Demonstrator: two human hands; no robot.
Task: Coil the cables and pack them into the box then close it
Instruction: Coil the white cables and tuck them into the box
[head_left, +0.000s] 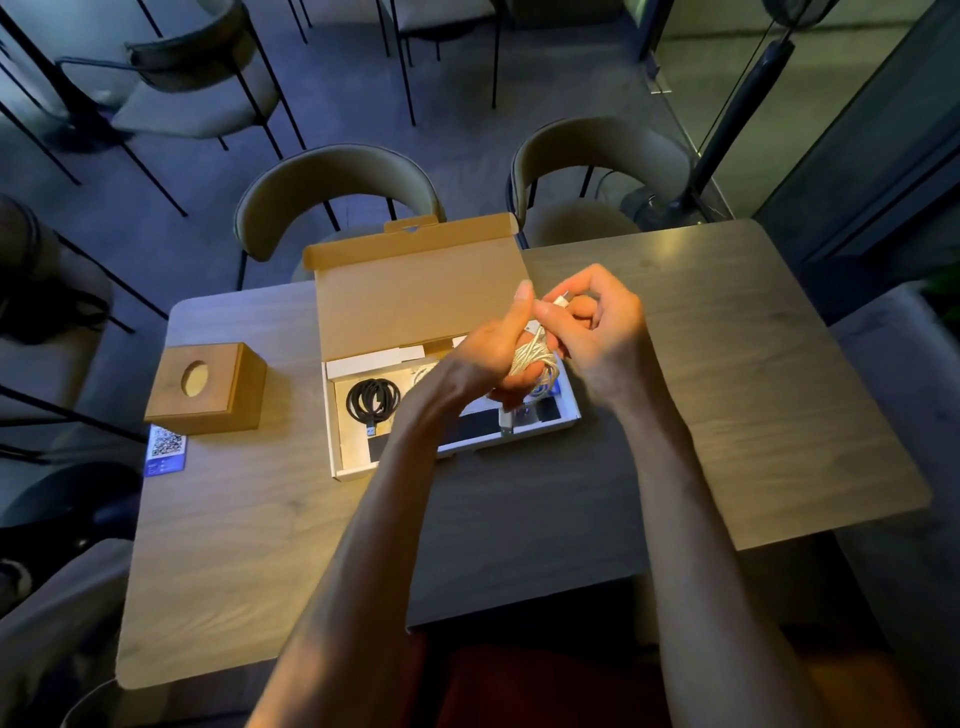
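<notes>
The white braided cable is held coiled in the left hand; its end, pinched in the right hand, should be wrapped snugly.

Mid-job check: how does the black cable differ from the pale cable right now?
The black cable lies in the left compartment of the box; the pale cable is held above the box. The black cable is a flat coil that no hand touches; the pale cable is gripped by the left hand while the right hand pinches its plug end. Both are wound in loops.
</notes>
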